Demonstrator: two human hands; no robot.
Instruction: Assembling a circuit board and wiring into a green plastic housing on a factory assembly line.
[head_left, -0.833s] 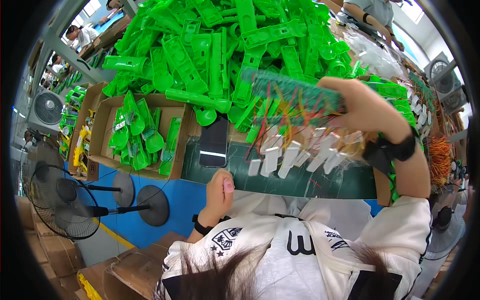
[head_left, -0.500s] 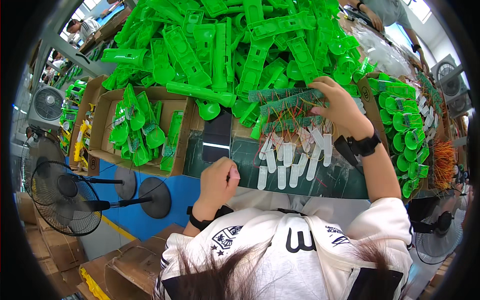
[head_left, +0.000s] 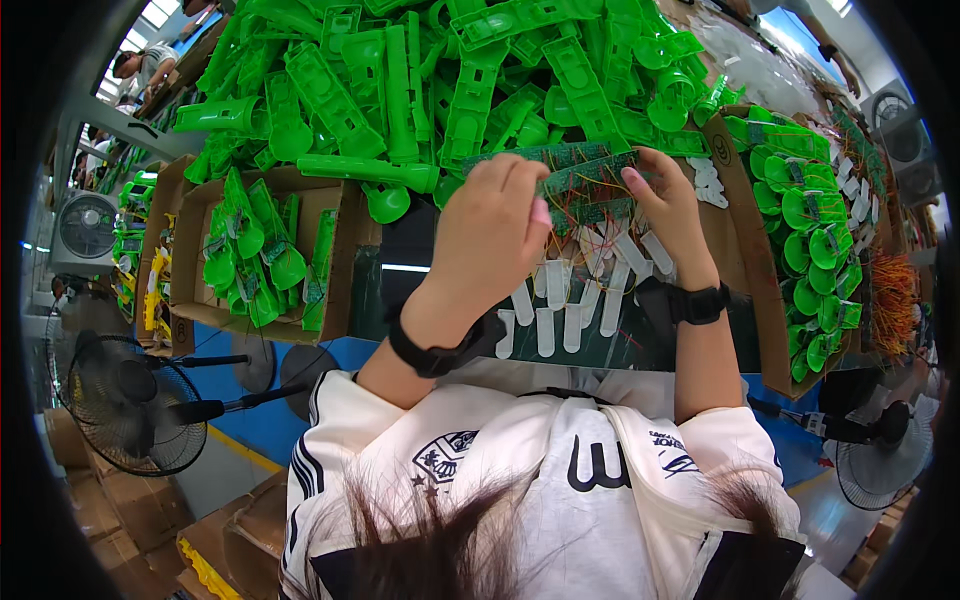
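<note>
Strips of green circuit board [head_left: 590,178] lie in a stack at the front middle of the bench, with red and orange wires running off them. My left hand [head_left: 485,240] is closed at the left end of the front strip, its fingertips partly hidden behind the hand. At the right end, the thumb and fingers of my right hand [head_left: 672,205] close on the same strip. Below the boards, several white plastic tabs [head_left: 572,328] hang on the wires over the dark green bench top [head_left: 640,345]. Beside my left hand lies a dark phone [head_left: 405,245], partly covered by it.
A large heap of green plastic housings [head_left: 400,90] fills the far side. Left stands a cardboard box [head_left: 345,250] of green parts with boards; right, another carton [head_left: 745,240] holds similar wired parts. Fans [head_left: 135,400] stand at the left. Other people work far off.
My left hand has risen from the bench's front edge to the left end of the boards. The right hand has stayed at their right end, its wrist now lower. The view has shifted slightly.
</note>
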